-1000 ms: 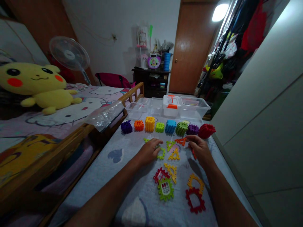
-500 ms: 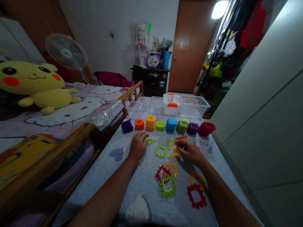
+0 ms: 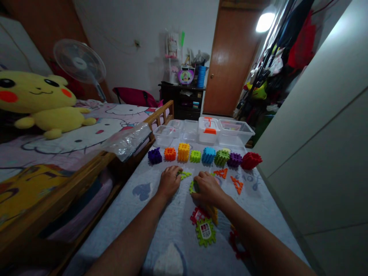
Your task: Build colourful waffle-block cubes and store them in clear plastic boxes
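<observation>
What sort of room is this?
Probably a home bedroom: a pink cartoon-print fabric bedsheet behind a brown wooden bed rail, a big yellow plush toy on it, and a pale round fan on a pole.

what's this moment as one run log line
left hand: by green triangle | right hand: partly covering green frame | orange triangles: uncovered

Pale blue cloth (image 3: 161, 226) before me carries a blue stack (image 3: 208, 155); lime, yellow, orange and indigo stacks (image 3: 183, 152) line its left, green, purple and red stacks (image 3: 235, 160) its right. Clear boxes (image 3: 235, 138) stand behind it; on my side lie orange triangles (image 3: 237, 185), a lime triangle (image 3: 185, 175) and a green tile (image 3: 206, 232) overlapping a red tile (image 3: 198, 215).
</observation>
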Available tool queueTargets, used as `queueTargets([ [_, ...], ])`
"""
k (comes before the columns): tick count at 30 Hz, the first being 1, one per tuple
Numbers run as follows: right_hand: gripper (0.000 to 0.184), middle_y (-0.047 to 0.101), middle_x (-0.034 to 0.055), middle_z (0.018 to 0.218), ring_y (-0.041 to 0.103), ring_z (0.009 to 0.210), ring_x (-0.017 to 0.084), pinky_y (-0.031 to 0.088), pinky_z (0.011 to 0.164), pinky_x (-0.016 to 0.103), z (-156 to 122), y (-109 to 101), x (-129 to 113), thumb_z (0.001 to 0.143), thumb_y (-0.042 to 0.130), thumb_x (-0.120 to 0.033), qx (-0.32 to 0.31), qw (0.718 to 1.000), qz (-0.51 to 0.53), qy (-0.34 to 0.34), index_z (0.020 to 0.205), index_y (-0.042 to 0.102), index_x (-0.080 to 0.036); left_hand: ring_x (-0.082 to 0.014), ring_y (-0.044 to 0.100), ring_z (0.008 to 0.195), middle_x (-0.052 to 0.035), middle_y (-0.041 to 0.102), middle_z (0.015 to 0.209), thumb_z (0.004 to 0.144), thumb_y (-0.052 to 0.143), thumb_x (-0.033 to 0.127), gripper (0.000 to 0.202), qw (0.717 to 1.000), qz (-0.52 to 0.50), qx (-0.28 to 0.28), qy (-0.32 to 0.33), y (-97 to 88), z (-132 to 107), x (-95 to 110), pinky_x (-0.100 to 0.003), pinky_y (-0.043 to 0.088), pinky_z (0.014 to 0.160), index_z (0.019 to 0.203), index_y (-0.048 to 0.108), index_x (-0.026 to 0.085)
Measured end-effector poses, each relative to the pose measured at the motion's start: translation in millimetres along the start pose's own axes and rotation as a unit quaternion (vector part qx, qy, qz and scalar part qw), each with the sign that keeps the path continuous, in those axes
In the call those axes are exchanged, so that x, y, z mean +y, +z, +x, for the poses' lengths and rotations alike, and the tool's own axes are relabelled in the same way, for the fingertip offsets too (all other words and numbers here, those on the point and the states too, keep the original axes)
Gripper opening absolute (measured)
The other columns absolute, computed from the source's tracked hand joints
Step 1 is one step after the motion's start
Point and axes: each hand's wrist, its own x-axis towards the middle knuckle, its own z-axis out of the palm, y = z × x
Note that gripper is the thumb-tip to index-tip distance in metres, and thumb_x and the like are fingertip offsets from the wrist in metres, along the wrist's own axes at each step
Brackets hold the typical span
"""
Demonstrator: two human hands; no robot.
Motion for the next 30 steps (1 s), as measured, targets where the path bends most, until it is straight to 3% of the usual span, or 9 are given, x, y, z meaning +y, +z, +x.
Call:
queueTargets([
  [6, 0.047, 0.059, 0.0112, 0.115, 0.048, 0.106, 0.028, 0.037, 0.088, 0.038, 27, -38, 20, 0.074, 0.07, -0.032, 0.07, 0.997, -0.015, -0.017, 0.118, 0.061, -0.019, -0.0238, 0.056, 0.107, -0.0062, 0.066, 0.109, 0.081, 0.051, 0.013, 0.027, 1.0, 0.013, 0.0, -0.013, -3.4, 0, 6, -0.037, 0.039, 0.097, 0.102, 0.066, 0.022],
  [11, 0.04, 0.06, 0.0138, 0.118, 0.044, 0.111, 0.033, 0.033, 0.092, 0.046, 74, -65, 30, 0.078, 0.065, -0.029, 0.081, 0.992, -0.09, 0.017, 0.116, 0.063, -0.019, -0.0239, 0.055, 0.107, -0.0062, 0.066, 0.109, 0.082, 0.052, 0.013, 0.026, 1.0, 0.005, 0.0, -0.018, -5.3, -1, 9, -0.037, 0.039, 0.095, 0.102, 0.065, 0.021],
  [16, 0.028, 0.064, 0.0133, 0.109, 0.046, 0.113, 0.035, 0.022, 0.103, 0.058, 109, -59, 33, 0.073, 0.068, -0.021, 0.045, 0.992, -0.117, 0.021, 0.101, 0.07, -0.02, -0.0237, 0.054, 0.106, -0.0057, 0.066, 0.107, 0.083, 0.051, 0.014, 0.025, 1.0, 0.008, 0.002, -0.016, -5.7, -2, 9, -0.037, 0.039, 0.093, 0.102, 0.065, 0.022],
  [21, 0.023, 0.067, 0.0117, 0.106, 0.049, 0.112, 0.035, 0.019, 0.106, 0.063, 125, -50, 41, 0.073, 0.069, -0.02, 0.011, 0.991, -0.127, 0.036, 0.096, 0.072, -0.022, -0.0242, 0.053, 0.107, -0.0062, 0.065, 0.109, 0.083, 0.053, 0.016, 0.024, 1.0, 0.012, -0.002, -0.019, -3.9, -2, 8, -0.037, 0.038, 0.094, 0.103, 0.064, 0.022],
  [26, 0.025, 0.068, 0.0121, 0.105, 0.05, 0.114, 0.034, 0.017, 0.108, 0.06, 127, -49, 42, 0.075, 0.069, -0.023, -0.001, 0.992, -0.122, 0.036, 0.099, 0.072, -0.018, -0.0244, 0.052, 0.11, -0.0061, 0.065, 0.112, 0.082, 0.053, 0.018, 0.027, 1.0, 0.006, -0.01, -0.028, -6.3, -2, 10, -0.038, 0.037, 0.097, 0.107, 0.063, 0.021],
  [30, 0.035, 0.065, 0.0139, 0.115, 0.046, 0.119, 0.035, 0.022, 0.107, 0.054, 108, -61, 39, 0.077, 0.07, -0.031, 0.036, 0.993, -0.111, 0.035, 0.108, 0.068, -0.016, -0.0261, 0.05, 0.115, -0.0075, 0.063, 0.119, 0.076, 0.06, 0.022, 0.042, 0.999, -0.015, -0.029, -0.025, -11.5, -3, 9, -0.039, 0.037, 0.102, 0.118, 0.059, 0.02],
])
